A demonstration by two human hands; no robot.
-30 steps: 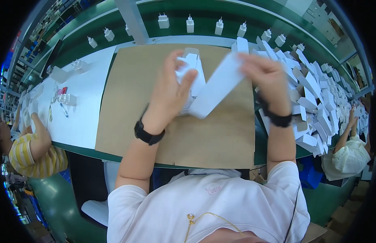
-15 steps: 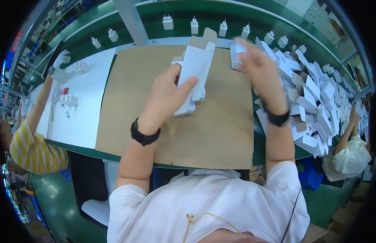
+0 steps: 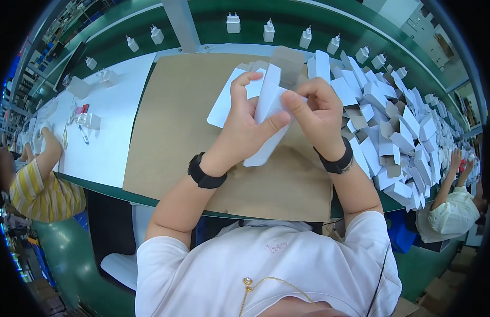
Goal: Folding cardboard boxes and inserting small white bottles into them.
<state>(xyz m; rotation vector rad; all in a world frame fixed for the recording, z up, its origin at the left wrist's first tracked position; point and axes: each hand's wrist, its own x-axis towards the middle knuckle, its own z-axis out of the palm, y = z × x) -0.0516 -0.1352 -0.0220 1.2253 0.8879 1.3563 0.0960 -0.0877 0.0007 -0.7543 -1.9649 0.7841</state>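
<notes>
A white paper carton (image 3: 268, 108), tilted over the brown cardboard sheet (image 3: 171, 132), is between my two hands. Its grey-white inner flap stands up at the far end. My left hand (image 3: 237, 124) closes around the carton's left side, thumb across its face and index finger bent. On the other side, my right hand (image 3: 319, 108) pinches the carton's right edge near the open end with thumb and fingers. Behind and left of it, flattened white cartons (image 3: 221, 108) lie on the sheet, partly hidden by my left hand.
A large heap of folded white cartons (image 3: 398, 129) covers the bench at the right. White plug adapters (image 3: 269, 31) line the green ledge at the back. At left, a white surface (image 3: 107, 140) bears a pen and small clear containers. People work on both sides.
My right hand has come left from beside the carton heap and now grips the carton. The carton has tilted and opened out, apart from the flat ones below.
</notes>
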